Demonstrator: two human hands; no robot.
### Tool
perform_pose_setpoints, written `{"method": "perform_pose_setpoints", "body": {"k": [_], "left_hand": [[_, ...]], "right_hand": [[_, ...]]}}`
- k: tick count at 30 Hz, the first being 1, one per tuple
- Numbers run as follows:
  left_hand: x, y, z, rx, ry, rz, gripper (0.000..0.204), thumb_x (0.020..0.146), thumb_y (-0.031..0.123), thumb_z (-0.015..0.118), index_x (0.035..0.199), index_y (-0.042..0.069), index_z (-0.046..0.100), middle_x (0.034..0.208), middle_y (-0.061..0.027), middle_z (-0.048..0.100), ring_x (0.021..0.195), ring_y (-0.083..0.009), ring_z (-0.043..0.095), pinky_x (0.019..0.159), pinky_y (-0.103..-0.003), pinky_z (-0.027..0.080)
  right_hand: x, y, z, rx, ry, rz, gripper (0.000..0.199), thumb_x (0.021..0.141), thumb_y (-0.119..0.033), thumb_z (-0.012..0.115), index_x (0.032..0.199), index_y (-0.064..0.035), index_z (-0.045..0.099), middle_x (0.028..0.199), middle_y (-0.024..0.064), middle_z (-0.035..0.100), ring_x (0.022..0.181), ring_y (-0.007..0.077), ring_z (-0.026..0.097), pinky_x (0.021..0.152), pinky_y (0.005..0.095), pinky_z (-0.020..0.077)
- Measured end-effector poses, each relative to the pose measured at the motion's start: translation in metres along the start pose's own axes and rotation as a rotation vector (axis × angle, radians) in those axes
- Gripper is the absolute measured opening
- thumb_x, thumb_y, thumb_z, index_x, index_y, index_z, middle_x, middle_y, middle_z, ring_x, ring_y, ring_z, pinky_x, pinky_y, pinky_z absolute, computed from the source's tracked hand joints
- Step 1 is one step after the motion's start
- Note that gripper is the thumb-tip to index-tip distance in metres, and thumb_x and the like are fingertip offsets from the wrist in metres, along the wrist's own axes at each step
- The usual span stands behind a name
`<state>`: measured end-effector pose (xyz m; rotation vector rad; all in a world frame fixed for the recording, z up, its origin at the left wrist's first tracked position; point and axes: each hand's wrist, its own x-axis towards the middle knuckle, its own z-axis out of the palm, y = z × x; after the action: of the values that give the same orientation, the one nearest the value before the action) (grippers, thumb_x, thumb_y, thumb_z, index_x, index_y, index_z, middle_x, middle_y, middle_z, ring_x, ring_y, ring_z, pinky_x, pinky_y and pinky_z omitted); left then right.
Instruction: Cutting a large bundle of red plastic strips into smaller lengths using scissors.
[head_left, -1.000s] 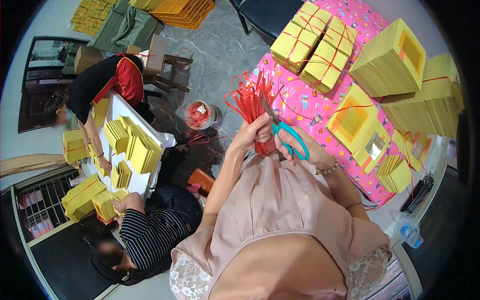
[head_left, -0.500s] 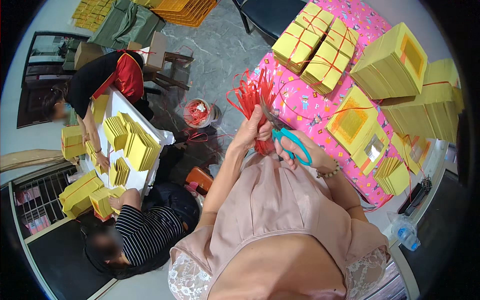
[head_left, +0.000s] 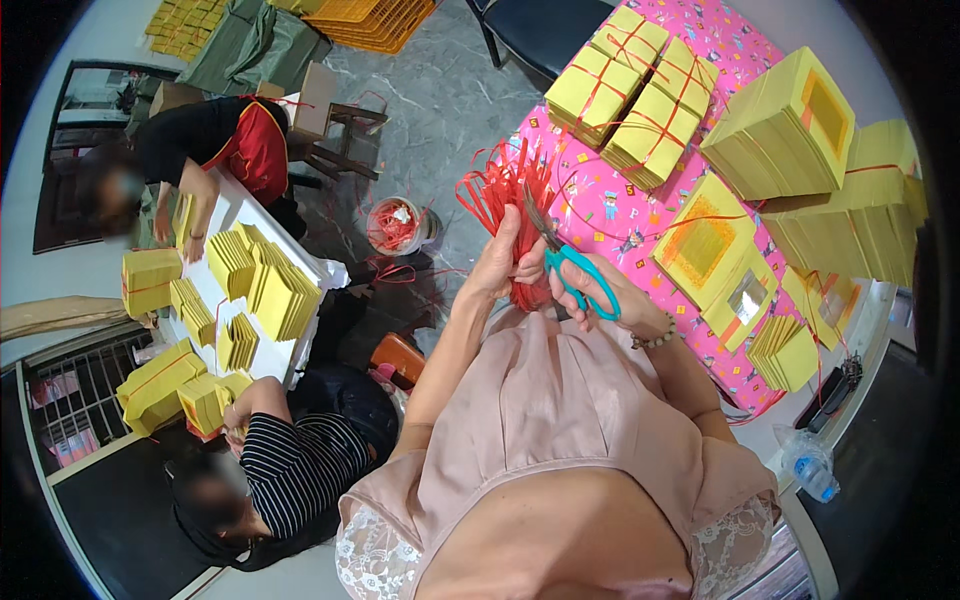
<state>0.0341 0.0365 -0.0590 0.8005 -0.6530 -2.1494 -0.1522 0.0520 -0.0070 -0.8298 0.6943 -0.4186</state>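
Scissors (head_left: pixel 575 275) blades half hidden (red strings (head_left: pixel 505 190))

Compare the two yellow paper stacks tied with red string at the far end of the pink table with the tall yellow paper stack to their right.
The two tied yellow paper stacks lie low and flat, crossed by red string; the tall yellow paper stack has no string across its top. The tall one shows an orange square on top; the tied ones show plain yellow. Both rest on the pink patterned tablecloth.
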Motion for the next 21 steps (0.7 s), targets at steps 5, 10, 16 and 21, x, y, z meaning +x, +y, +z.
{"method": "perform_pose_setpoints", "body": {"k": [5,10,16,21], "left_hand": [[0.0,-0.004,-0.005,-0.041,-0.085,0.029,0.063,0.085,0.068,0.03,0.063,0.01,0.042,0.047,0.0048,0.031,0.035,-0.0039,0.022,0.033,-0.02,0.016],[-0.002,0.002,0.004,0.002,-0.029,0.008,0.06,0.089,0.063,0.03,0.061,0.01,0.041,0.047,0.0047,0.03,0.035,-0.004,0.022,0.034,-0.02,0.016],[-0.001,0.001,-0.001,0.012,-0.095,-0.008,0.061,0.09,0.061,0.03,0.054,0.012,0.036,0.046,0.0053,0.028,0.035,-0.0046,0.021,0.034,-0.02,0.015],[-0.001,-0.003,-0.007,0.015,-0.117,0.009,0.06,0.091,0.06,0.031,0.056,0.012,0.037,0.046,0.0054,0.029,0.035,-0.0042,0.021,0.034,-0.02,0.015]], "right_hand": [[0.002,0.001,-0.005,-0.047,0.024,0.01,0.052,0.088,-0.057,0.044,0.08,-0.0064,0.05,0.06,-0.0026,0.046,0.049,0.0054,0.047,0.042,0.019,0.0403],[0.003,0.007,-0.009,-0.041,0.026,0.0,0.052,0.087,-0.058,0.043,0.08,-0.0068,0.05,0.059,-0.0029,0.046,0.048,0.0057,0.047,0.041,0.0189,0.0394],[0.003,0.005,-0.009,-0.068,-0.01,-0.011,0.053,0.087,-0.058,0.043,0.08,-0.006,0.05,0.059,-0.0028,0.046,0.048,0.0059,0.047,0.041,0.0188,0.0391],[0.004,0.005,-0.01,-0.08,0.0,-0.01,0.053,0.088,-0.058,0.042,0.08,-0.006,0.05,0.059,-0.0022,0.047,0.047,0.0061,0.047,0.041,0.0183,0.0391]]}}
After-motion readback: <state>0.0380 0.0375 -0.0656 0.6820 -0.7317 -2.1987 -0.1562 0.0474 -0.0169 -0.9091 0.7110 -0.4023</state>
